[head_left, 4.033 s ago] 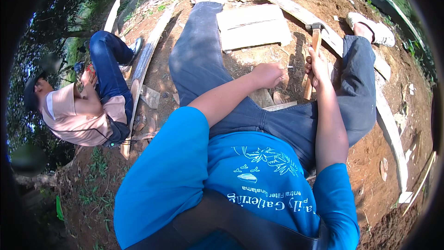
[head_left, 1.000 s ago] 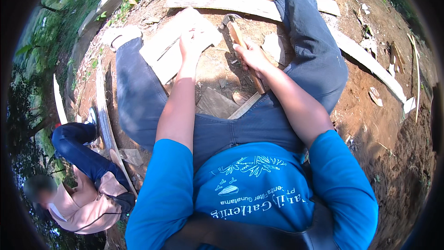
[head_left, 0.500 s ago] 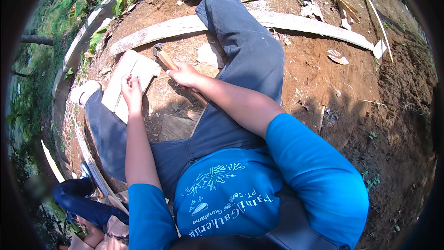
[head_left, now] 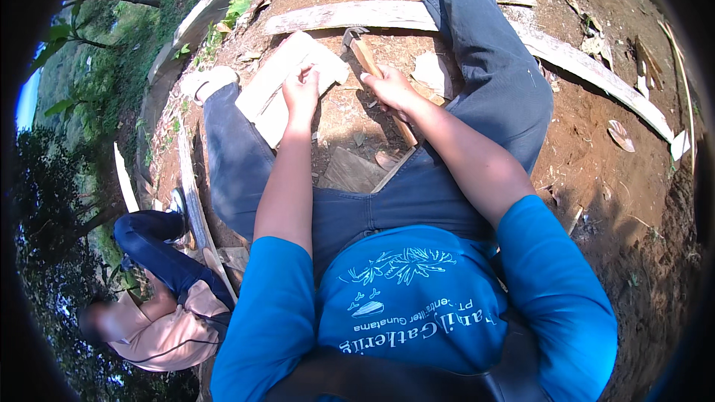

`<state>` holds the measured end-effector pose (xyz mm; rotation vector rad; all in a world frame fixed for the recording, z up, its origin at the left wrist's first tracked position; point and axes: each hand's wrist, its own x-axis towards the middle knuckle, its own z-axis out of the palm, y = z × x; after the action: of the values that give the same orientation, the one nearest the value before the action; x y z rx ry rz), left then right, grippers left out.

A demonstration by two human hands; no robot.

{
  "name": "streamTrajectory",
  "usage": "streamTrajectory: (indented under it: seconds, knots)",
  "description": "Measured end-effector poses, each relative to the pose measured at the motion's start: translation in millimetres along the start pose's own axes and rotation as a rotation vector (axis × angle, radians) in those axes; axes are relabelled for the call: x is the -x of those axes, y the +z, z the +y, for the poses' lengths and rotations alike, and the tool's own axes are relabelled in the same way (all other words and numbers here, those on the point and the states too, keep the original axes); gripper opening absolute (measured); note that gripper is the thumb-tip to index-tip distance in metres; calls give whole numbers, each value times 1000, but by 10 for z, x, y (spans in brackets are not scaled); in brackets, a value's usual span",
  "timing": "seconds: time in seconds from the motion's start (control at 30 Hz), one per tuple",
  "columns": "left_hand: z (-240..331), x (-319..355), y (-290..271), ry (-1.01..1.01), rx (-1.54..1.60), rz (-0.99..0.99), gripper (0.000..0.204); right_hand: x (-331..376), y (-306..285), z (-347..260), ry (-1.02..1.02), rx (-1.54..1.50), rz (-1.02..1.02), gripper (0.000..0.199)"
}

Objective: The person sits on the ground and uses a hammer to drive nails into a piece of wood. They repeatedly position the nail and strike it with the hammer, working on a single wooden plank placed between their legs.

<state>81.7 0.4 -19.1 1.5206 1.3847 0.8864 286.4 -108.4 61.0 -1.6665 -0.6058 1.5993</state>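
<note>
Fingers of my right hand are wrapped tight round the wooden handle of a hammer, its steel head lying low over the dirt between my knees. My left hand has its fingers curled down onto the near edge of a pale board, pinching or pressing something small there; I cannot tell what, or whether anything is held at all. That board lies on the ground just inside my left leg, touching a second slab beneath it.

I judge this the setting-up step of hammering: the left hand steadies the spot, the hammer waits beside it. A strike would call for lifting the head clear, lining it over the left fingertips, and keeping those fingers off the line of the blow.

Around me: a long curved plank runs behind, under my right leg; a dark flat scrap lies near my lap; chips litter the soil. Another person crouches well apart at my left. My own knees crowd the swing.
</note>
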Motion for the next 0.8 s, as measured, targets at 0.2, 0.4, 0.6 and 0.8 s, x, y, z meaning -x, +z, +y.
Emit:
streamTrajectory:
  seconds: [0.2,0.4,0.6,0.8]
  knots:
    - [-53,-71,106,-27,-12,-1,22,-45,-4,42,3,-4,-8,31]
    - [-24,-199,253,-129,54,68,19,-128,-16,137,-4,-4,-13,31]
    - [-60,-250,287,-179,67,63,18,-151,-11,131,-5,-7,-32,30]
    - [-70,-233,256,-128,-57,55,20,-112,11,83,8,-15,-22,28]
